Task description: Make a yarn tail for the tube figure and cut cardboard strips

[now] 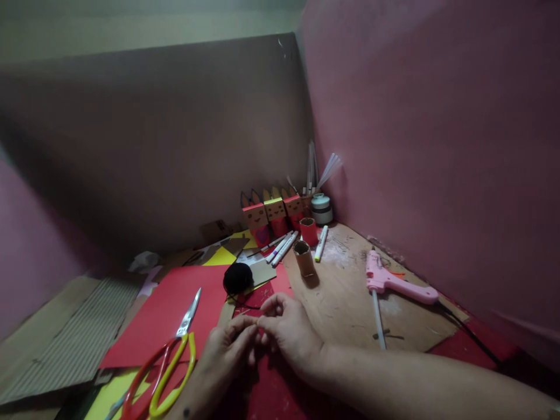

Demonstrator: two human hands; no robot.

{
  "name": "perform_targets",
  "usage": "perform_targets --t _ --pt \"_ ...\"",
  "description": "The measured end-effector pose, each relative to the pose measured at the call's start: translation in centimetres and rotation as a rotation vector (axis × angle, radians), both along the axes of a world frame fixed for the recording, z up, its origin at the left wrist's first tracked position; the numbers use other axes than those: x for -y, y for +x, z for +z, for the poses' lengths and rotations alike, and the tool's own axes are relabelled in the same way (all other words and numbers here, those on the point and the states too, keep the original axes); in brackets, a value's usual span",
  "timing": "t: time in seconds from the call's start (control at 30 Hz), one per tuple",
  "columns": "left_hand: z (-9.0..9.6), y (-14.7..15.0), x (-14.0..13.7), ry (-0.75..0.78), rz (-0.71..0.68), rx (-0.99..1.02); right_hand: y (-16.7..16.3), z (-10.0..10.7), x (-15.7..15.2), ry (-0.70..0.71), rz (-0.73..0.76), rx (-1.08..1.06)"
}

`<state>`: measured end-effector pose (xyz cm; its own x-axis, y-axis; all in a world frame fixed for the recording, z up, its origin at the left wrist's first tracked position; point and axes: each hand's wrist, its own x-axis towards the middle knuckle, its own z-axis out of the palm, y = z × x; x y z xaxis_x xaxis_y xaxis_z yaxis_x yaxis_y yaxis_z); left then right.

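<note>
My left hand [230, 349] and my right hand [292, 333] meet fingertip to fingertip above the red table surface, both pinched closed. From a ball of black yarn [238, 279] just beyond them, a thin dark strand runs to the fingers of my right hand. Whatever lies between the left fingertips is too small or hidden to make out. Scissors [186, 321] with one red and one yellow handle lie beside my left wrist, blades pointing away. Under the blades is a sheet of red paper [161, 303].
Several box-headed paper figures [255, 217] stand at the back. Nearer are a brown cardboard tube [305, 259], a red tube [309, 233] and markers [284, 249]. A pink glue gun [394, 281] rests on the right, its cord trailing. Corrugated cardboard [74, 332] lies left.
</note>
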<state>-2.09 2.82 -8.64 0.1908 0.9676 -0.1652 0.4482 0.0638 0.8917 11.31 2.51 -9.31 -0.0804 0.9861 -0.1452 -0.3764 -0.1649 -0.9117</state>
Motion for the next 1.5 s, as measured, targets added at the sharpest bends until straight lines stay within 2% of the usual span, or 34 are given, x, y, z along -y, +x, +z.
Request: perform_targets --t 0.2,0.3,0.43,0.53,0.63,0.73,0.87,1.03,1.3,1.5 --pt "-0.1 -0.9 -0.2 -0.13 -0.027 0.12 0.0 0.4 0.3 0.003 0.032 -0.012" --pt "-0.6 -1.6 -0.7 -0.163 -0.055 0.205 -0.2 0.0 0.4 0.059 0.031 -0.03" --pt "-1.1 -1.5 -0.8 -0.135 0.025 0.286 -0.3 -0.6 0.6 0.198 0.015 0.022" --pt "-0.7 -0.7 -0.3 -0.122 0.118 0.339 -0.1 -0.6 0.9 0.305 -0.012 0.089" --pt "-0.1 0.0 0.0 -0.159 0.189 0.502 0.0 -0.5 1.0 0.375 -0.042 0.048" --pt "0.5 0.1 0.1 -0.219 0.115 0.644 0.2 -0.4 0.9 0.374 -0.013 -0.048" --pt "1.0 0.0 0.1 -0.242 0.018 0.679 0.3 -0.4 0.7 0.405 -0.004 -0.013" --pt "1.2 0.0 0.1 -0.279 -0.024 0.671 0.4 -0.4 0.9 0.422 0.02 -0.008" --pt "-0.2 -0.9 -0.7 -0.298 -0.049 0.806 0.4 -0.1 1.3 0.439 0.008 -0.012" --pt "0.7 -0.5 -0.4 -0.296 -0.052 0.795 0.4 -0.1 1.3 0.459 -0.003 -0.025"
